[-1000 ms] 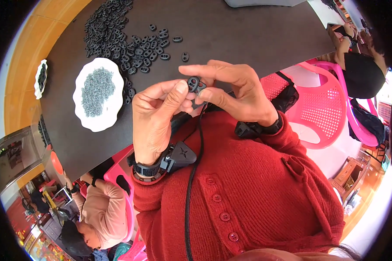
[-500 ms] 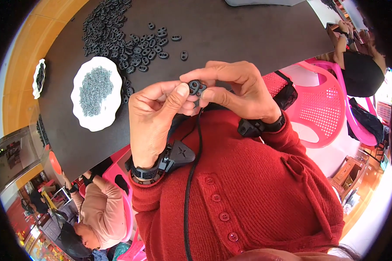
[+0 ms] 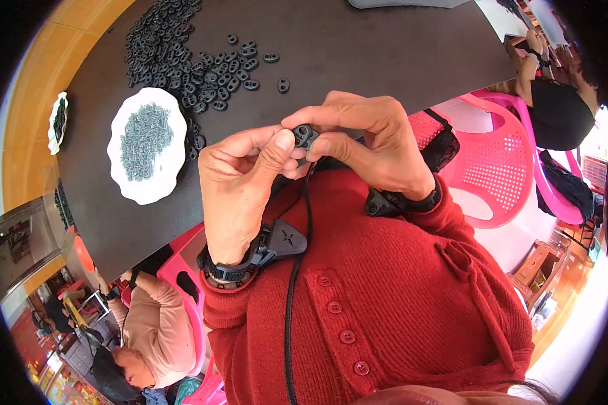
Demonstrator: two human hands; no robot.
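Note:
Between my two hands, just past the table's near edge, is a small black two-hole cord lock (image 3: 305,136). My left hand (image 3: 240,172) pinches its left side between thumb and fingertips. From the right, the thumb and index finger of my right hand (image 3: 371,138) close on the other side. The fingertips hide part of the piece, so whether its parts are fully seated cannot be seen. Many similar black pieces (image 3: 159,57) lie heaped on the dark table, with several scattered singly. A white scalloped plate (image 3: 172,182) holds a pile of small metal springs (image 3: 145,142).
A second white dish (image 3: 53,135) with dark contents stands at the table's left edge. Pink plastic chairs (image 3: 496,162) are at the right. One person (image 3: 159,324) sits lower left, another (image 3: 564,111) upper right. A black cable (image 3: 290,324) hangs down my red sweater.
The black piece has turned between my fingertips: its parts looked askew before and now line up more evenly, with both holes facing up. Both hands keep their pinch.

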